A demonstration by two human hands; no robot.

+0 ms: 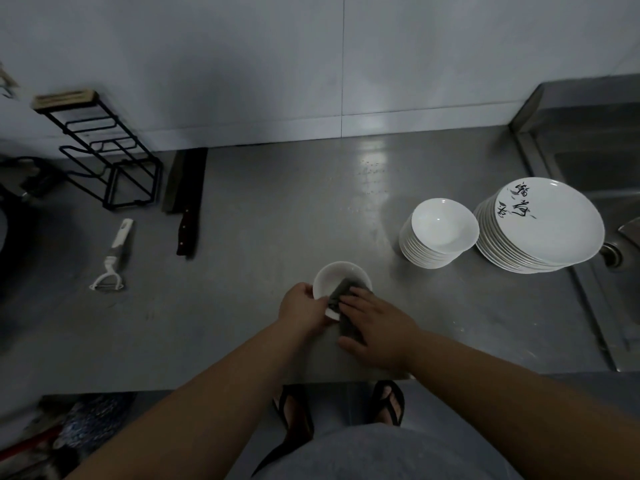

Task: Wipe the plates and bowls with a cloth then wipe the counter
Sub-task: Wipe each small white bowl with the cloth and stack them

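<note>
1. The near rim of the small white bowl (337, 274) was hidden under both hands and the grey cloth (338, 293); how much cloth lay beneath the right palm could not be made out
2. The steel sink (588, 161) was cut off by the right side of the view, and the dark shapes at the counter's far left edge were too dim to name
3. The left hand (304, 308) came in from the lower left with its fingers curled round the bowl's left rim, holding it steady
4. The right hand (377, 327) lay palm down across the bowl's near right side, fingers stretched almost straight and close together, pressing the cloth into the bowl, with the thumb spread apart toward the counter's front edge
5. The bowl stood on the steel counter (277, 209) close to its front edge, about midway along
6. A stack of white bowls (438, 233) and a taller stack of white plates (540, 226) stood just beside each other near the counter's right edge by the sink; whether they touched could not be told. The top plate bore black brush lettering
7. Toward the back left corner a black wire rack (107, 154) stood against the wall, a cleaver (187, 202) lay just right of it, and a white peeler (112, 261) lay nearer the front
</note>
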